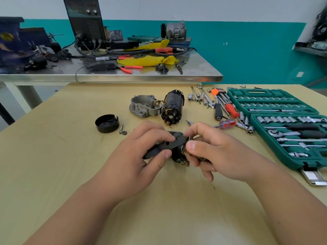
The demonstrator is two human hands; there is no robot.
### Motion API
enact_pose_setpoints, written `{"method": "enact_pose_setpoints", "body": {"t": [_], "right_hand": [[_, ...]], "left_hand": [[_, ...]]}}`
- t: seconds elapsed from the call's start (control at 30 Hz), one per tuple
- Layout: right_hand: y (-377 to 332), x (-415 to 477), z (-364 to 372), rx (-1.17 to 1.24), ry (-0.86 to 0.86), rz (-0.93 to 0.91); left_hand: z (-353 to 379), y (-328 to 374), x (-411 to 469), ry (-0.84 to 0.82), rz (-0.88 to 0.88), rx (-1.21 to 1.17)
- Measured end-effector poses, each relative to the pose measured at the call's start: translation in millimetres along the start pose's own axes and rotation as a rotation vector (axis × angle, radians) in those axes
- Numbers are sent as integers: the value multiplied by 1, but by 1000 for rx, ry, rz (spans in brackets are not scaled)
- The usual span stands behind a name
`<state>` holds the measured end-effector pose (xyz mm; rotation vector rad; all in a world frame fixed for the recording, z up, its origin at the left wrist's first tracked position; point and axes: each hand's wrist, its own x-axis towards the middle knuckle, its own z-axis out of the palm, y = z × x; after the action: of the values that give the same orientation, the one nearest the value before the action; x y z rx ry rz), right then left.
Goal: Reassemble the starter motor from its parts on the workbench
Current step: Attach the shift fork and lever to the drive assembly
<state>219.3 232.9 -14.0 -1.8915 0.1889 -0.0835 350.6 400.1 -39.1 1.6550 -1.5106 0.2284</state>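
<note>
Workbench (70,165): tan top, filled lower half of frame.
Left hand (139,156): centre of frame, thumb and fingers curled round black part (168,143), gripping it just above the bench.
Black part: flat dark piece with holes on a rounded dark body, tilted, held between both hands; exact type hard to tell.
Right hand (219,152): right of centre, thumb and forefinger pinched a brass-coloured metal end (184,150) on the black part's right side; other fingers curled under.
Motor body (172,106): black cylinder, lying tilted above the hands, copper brushes at its near end.
Grey housing (144,106): cast metal, touching the motor body on its left.
Black cap (106,123): open side up, left of centre, apart from the other parts.
Bolt and nut (122,130): just right of the black cap.
Socket set case (283,124): green, open, right edge of frame, full of sockets and ratchets.
Screwdrivers (230,117): red handles, between the case and the motor body.
Loose sockets (196,98): upper centre-right, beside wrenches.
Metal table (132,76): upper left, carried a dark machine (86,22), yellow cloth (148,60), orange pliers (130,68).
</note>
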Motion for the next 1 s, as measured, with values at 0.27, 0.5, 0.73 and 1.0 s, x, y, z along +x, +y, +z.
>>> {"method": "enact_pose_setpoints", "body": {"t": [0.27,0.5,0.73,1.0], "right_hand": [[-1,0,3,109,-5,19],[1,3,7,389,-65,162],[-1,1,3,560,-251,305],[-6,1,11,550,-209,326]], "left_hand": [[2,8,-1,11,-189,-326],[3,7,2,11,-373,-516],[2,5,5,-127,-535,-885],[1,9,6,-190,-648,-1098]]}}
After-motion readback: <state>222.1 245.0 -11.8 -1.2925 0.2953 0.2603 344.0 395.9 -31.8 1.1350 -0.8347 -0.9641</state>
